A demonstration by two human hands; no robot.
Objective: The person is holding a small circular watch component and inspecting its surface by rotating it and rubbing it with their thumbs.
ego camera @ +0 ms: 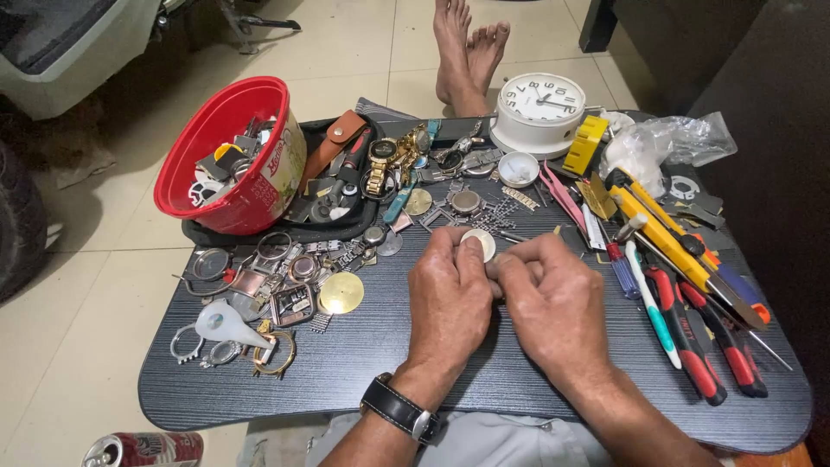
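**A:** Looking down from your head, what do you have there?

**B:** Your left hand (450,298) pinches a small round disc (479,243), pale and shiny, between thumb and fingers. The disc sits just above your knuckles, over the middle of the dark table (363,363).

**A:** And the other hand?

**B:** Your right hand (553,303) is curled up tight against the left one. Its fingers (519,259) are pressed together at the tips, right beside the disc. You cannot tell if they hold something tiny too.

**A:** How do you do this bit well?

**B:** I think you should keep both wrists resting on the table, so your hands stay steady. Hold the disc by its edge, not its face. Keep the two hands touching, like now, so they move as one.

**A:** What is close by?

**B:** A brass disc (341,292) and loose watch bits lie to your left. The screwdrivers (640,285) and red pliers (692,346) lie to your right. The red bowl (226,156) and the white clock (543,108) are well apart from your hands. Mind your sleeve near the little bits; they could slide.
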